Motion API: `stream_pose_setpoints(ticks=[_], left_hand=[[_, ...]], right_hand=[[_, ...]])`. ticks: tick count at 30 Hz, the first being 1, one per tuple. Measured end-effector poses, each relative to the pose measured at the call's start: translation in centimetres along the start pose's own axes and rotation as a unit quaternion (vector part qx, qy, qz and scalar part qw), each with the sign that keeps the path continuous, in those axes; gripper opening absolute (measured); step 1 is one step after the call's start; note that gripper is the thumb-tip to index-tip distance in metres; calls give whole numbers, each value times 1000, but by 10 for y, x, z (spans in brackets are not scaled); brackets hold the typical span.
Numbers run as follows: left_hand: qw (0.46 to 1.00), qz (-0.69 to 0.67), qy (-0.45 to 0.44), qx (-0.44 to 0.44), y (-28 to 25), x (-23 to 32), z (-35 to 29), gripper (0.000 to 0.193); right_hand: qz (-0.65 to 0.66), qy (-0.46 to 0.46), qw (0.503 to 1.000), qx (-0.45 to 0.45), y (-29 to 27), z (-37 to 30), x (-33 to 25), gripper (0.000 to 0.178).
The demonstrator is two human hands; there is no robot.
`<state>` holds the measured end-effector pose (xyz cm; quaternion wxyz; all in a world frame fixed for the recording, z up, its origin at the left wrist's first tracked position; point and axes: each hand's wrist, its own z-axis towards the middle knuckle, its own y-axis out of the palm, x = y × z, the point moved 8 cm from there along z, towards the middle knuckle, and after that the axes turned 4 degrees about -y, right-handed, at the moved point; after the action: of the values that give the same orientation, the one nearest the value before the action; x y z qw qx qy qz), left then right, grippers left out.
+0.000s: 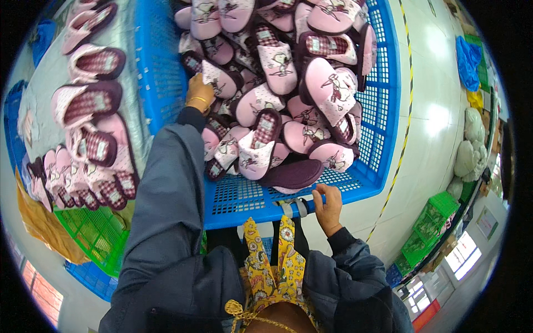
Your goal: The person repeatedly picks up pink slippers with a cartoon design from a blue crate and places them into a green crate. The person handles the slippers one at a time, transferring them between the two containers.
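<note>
My left hand point(200, 93), with a gold bracelet at the wrist, reaches into the left side of a big blue plastic basket point(388, 119). Its fingers are closed at the edge of a pink slipper point(220, 79) with a dark sole. Many similar slippers with a printed cartoon figure and checked lining fill the basket in a loose heap. One dark sole point(293, 173) faces up near the front. Beside the basket's front rim is my right hand point(328, 208), its fingers loosely bent and apart, with nothing visible in them. A grey strap point(301, 207) hangs at that rim.
To the left, a table covered in clear plastic point(33, 105) bears rows of slippers point(89, 102). Under it stands a green crate point(94, 230). At right, a yellow-black floor line point(410, 83) runs past the basket; green crates point(430, 227) and white sacks point(471, 158) line the far side.
</note>
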<state>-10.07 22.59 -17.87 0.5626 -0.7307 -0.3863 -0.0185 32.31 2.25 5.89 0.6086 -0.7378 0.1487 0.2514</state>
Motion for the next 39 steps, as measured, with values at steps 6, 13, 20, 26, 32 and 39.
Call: stream_pose_setpoints(ticks=[6, 13, 20, 26, 32, 39], left_hand=[[924, -190, -252, -216, 48, -10, 5, 47], [999, -6, -29, 20, -5, 22, 16, 43], [998, -52, 16, -13, -60, 61, -4, 42], [998, 36, -16, -55, -102, 85, -16, 43], [984, 145, 97, -20, -114, 122, -60, 27], [992, -11, 117, -34, -96, 92, -107, 26]], right_hand=[[-83, 23, 995, 47, 3, -23, 38, 16], [-85, 6, 995, 49, 0, -15, 33, 13], [-83, 0, 995, 51, -1, -11, 29, 13], [-67, -8, 997, 49, -1, -9, 28, 11], [-69, -9, 996, 49, -2, -11, 29, 11], [121, 72, 988, 59, -13, -10, 40, 8]])
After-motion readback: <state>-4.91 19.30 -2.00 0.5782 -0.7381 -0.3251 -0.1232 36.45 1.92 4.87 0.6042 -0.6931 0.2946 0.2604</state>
